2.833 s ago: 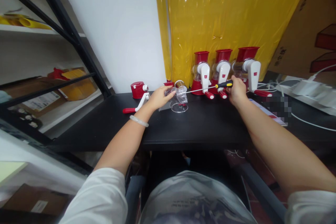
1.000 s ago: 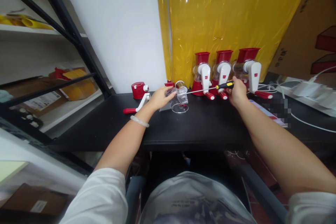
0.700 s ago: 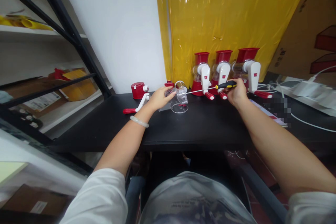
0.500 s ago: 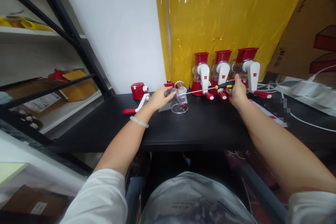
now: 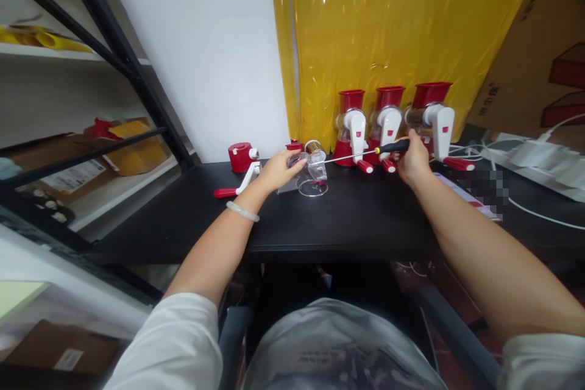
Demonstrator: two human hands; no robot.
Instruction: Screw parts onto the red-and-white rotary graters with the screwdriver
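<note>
On the black table [image 5: 347, 219], my left hand [image 5: 276, 170] is closed on a clear plastic housing [image 5: 314, 170] that lies on its side, with a metal drum at its top. My right hand [image 5: 411, 161] grips the black and yellow handle of a screwdriver [image 5: 393, 146]. Its long thin shaft runs left and level to the right side of the clear housing, where the tip meets it.
Three assembled red and white crank grinders [image 5: 388, 125] stand in a row against yellow plastic sheeting. A red cap [image 5: 240, 156] and a loose white crank with a red handle [image 5: 237, 185] lie left. White cables and a power strip [image 5: 539, 164] sit right, metal shelving [image 5: 91, 152] left.
The screwdriver handle has turned in my right hand, so its yellow stripe now faces away and my fingers have shifted on it. My left hand and the housing have stayed in place.
</note>
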